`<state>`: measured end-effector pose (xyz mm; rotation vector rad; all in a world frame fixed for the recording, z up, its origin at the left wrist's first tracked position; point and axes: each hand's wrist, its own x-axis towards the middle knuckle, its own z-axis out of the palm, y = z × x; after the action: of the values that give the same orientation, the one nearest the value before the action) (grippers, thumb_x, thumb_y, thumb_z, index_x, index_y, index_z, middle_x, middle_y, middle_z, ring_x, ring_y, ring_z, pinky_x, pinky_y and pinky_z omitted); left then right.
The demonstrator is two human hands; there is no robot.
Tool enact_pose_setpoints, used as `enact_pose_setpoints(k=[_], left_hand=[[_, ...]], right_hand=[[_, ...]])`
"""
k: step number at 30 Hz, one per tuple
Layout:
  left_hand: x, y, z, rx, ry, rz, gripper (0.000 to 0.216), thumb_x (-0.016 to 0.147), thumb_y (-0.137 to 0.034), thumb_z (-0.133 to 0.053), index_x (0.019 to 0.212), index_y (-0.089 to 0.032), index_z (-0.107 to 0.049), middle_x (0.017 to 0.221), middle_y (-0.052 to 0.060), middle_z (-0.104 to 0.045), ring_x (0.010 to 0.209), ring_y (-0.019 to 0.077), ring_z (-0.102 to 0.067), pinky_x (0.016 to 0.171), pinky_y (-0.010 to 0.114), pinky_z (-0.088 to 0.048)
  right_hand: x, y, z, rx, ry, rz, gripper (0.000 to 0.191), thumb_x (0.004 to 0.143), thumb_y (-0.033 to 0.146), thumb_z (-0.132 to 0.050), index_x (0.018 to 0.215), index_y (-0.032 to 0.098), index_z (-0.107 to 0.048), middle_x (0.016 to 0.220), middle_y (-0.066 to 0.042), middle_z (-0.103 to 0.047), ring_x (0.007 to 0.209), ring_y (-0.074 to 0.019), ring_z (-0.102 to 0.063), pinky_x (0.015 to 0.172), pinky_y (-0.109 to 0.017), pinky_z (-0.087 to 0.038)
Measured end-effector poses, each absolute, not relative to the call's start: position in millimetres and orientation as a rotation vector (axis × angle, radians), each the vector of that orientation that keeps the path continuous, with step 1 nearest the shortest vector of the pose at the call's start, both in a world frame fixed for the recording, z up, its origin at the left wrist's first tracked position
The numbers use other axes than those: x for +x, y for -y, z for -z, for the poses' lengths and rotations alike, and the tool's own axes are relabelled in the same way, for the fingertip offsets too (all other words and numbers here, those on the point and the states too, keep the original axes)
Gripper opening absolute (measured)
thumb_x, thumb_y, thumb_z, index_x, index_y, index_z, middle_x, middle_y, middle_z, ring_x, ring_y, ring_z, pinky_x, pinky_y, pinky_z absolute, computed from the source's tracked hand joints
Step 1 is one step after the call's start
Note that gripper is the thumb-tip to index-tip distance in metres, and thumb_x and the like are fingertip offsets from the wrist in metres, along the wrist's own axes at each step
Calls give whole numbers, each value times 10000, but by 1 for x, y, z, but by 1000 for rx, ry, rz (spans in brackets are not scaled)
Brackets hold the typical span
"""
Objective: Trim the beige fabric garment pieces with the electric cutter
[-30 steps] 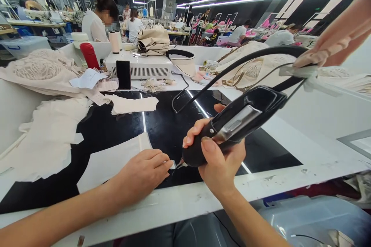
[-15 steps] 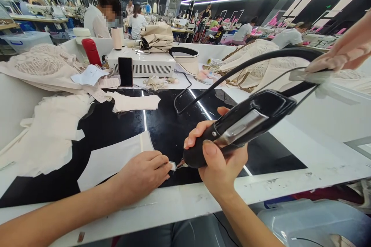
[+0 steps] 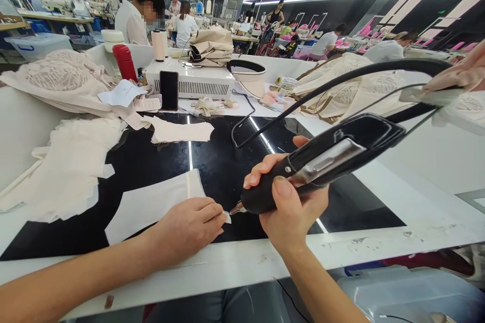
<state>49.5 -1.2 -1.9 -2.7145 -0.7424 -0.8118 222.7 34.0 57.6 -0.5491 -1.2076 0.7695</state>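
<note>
My right hand (image 3: 290, 207) is wrapped round a black hand-held tool (image 3: 322, 161) with a metal tip (image 3: 235, 208) pointing left and a black cable (image 3: 341, 81) arching off to the right. My left hand (image 3: 187, 227) lies on the black glass surface (image 3: 220, 161), its fingers pinched on a small pale strip (image 3: 226, 216) at the corner of a white fabric piece (image 3: 151, 202). The tool's tip sits right at that strip.
Pale fabric pieces (image 3: 64, 171) lie at the left, another (image 3: 182, 131) farther back. A white machine box (image 3: 193, 81), a phone (image 3: 168, 90), a red bottle (image 3: 124, 62) and lace heaps (image 3: 56, 78) stand behind. Other people sit at benches beyond. A plastic bin (image 3: 397, 292) sits below the table edge.
The view has shifted slightly; both hands stay at the strip, with the tool tip drawn a little nearer my left fingers.
</note>
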Motion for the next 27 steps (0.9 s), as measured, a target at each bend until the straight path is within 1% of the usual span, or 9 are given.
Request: enact_pose_setpoints(k=[6,12,15,21,27], left_hand=[[49,1,4,-2721,757,829,345,1132,-121,-372,1094,-50,-707,976,92,-737,930,221,-721,861,350,-652],[50,1,3,-2706,748,839,360,1135,-115,-363,1082,-54,-714,968,86,-734,929,212,-716,877,338,-643],[51,1,3,-2700,750,837,351,1132,-104,-367,1088,-60,-713,968,86,-729,926,208,-715,882,333,-637],[49,1,6,-2711,762,836,328,1128,-114,-380,1106,-55,-701,980,92,-724,935,220,-708,874,350,-644],[49,2,6,-2714,748,807,320,1120,-102,-377,1092,-84,-695,1007,92,-722,944,207,-705,874,337,-641]], right_hand=[[222,-33,-59,-530,1210,-789,356,906,289,-788,1209,297,-602,871,61,-674,606,-125,-669,552,-285,-596],[225,-39,-57,-564,1208,-760,356,900,312,-791,1193,296,-591,849,66,-671,599,-124,-652,575,-294,-579],[224,-41,-58,-571,1198,-767,353,892,325,-796,1178,300,-591,839,68,-662,585,-124,-645,563,-296,-577],[220,-38,-63,-497,1162,-819,327,886,305,-805,1145,290,-606,829,66,-670,578,-116,-652,536,-264,-580],[222,-35,-62,-524,1177,-831,307,878,294,-804,1124,273,-621,844,60,-672,583,-121,-659,531,-277,-590]])
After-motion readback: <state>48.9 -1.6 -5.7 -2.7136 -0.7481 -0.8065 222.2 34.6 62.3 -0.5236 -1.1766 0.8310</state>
